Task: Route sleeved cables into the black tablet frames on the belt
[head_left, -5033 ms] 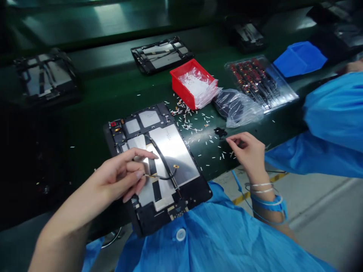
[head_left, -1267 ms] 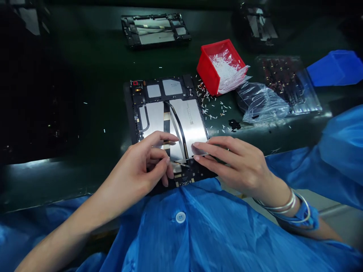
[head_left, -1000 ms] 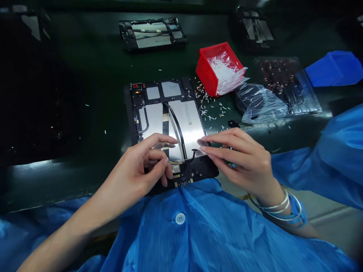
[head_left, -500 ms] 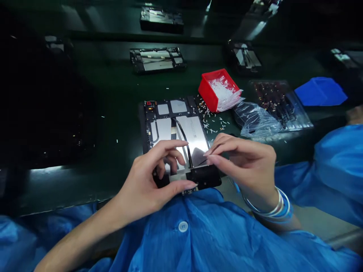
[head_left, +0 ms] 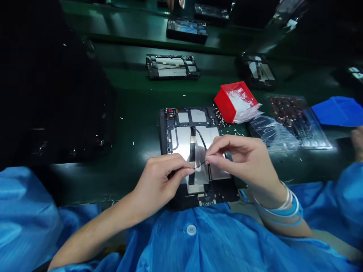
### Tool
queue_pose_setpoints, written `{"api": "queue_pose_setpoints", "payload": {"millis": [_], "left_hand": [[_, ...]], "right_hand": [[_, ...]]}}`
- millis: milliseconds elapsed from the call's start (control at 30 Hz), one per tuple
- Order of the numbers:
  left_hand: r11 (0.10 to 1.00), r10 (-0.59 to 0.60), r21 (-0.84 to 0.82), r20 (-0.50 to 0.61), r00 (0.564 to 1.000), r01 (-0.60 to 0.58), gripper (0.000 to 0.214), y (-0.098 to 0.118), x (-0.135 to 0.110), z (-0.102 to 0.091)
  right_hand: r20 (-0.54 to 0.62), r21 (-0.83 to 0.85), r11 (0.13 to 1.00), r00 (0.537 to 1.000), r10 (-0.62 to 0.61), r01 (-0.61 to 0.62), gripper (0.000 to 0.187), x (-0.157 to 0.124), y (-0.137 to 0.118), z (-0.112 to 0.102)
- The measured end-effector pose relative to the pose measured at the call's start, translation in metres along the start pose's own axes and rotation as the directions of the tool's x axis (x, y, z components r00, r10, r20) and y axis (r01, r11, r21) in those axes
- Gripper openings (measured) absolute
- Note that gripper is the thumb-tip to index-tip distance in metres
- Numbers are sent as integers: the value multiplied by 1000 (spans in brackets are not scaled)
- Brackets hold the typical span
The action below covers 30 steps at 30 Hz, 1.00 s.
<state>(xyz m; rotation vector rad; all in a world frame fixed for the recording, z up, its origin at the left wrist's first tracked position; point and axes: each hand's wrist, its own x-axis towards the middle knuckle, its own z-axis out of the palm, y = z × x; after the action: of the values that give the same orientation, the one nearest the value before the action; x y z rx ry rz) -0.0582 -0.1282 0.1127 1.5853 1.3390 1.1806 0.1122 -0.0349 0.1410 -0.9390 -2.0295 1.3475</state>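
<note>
An opened tablet-like device point(head_left: 183, 138) lies on the table in front of me, its silver plates, black frame and cables showing. Over its lower half, my left hand point(head_left: 161, 179) pinches one end of a thin dark wire point(head_left: 200, 165) between thumb and finger. The other end is pinched in the fingertips of my right hand point(head_left: 241, 160). Beneath the wire run a flat ribbon cable point(head_left: 192, 151) and a curved black cable point(head_left: 202, 138). Part of the device's lower left is hidden behind my left hand.
A red bin point(head_left: 227, 104) of small white pieces stands beyond the device, with loose pieces scattered beside it. To its right are a clear plastic bag point(head_left: 272, 132), a tray of small parts point(head_left: 292, 113) and a blue bin point(head_left: 338, 110). Another opened device point(head_left: 172, 67) lies further back.
My left fingers, spread over the device before, have closed on the wire, which is now stretched between both hands. The camera view has shifted, so the scene sits further right and lower.
</note>
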Motion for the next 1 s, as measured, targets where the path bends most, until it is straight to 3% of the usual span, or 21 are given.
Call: {"api": "queue_pose_setpoints", "payload": {"millis": [100, 167, 233, 300, 467, 633, 800, 1000], "left_hand": [[995, -77, 64, -12, 997, 78, 11, -1, -11, -11], [978, -106, 170, -107, 989, 123, 8, -6, -21, -20], [948, -51, 294, -246, 968, 125, 10, -14, -30, -28], [909, 69, 411, -308, 949, 68, 9, -25, -35, -34], [758, 340, 616, -92, 936, -214, 31, -51, -32, -36], [631, 342, 719, 79, 936, -292, 43, -61, -30, -33], [571, 347, 769, 91, 933, -287, 47, -65, -33, -35], [567, 381, 762, 95, 920, -314, 42, -67, -32, -35]], "right_hand": [[117, -158, 987, 993, -17, 36, 17, 17, -7, -1], [163, -182, 983, 987, 10, 20, 19, 31, -7, 3], [198, -154, 987, 978, 65, -35, 23, 45, -3, 8], [262, -128, 986, 956, 135, -104, 28, 59, 3, 13], [404, -216, 967, 889, 215, -135, 32, 82, 14, 17], [420, -343, 939, 887, 193, -42, 28, 87, 11, 19], [336, -454, 890, 934, 121, 48, 25, 84, 11, 22], [306, -466, 881, 949, 78, 78, 21, 81, 12, 18]]}}
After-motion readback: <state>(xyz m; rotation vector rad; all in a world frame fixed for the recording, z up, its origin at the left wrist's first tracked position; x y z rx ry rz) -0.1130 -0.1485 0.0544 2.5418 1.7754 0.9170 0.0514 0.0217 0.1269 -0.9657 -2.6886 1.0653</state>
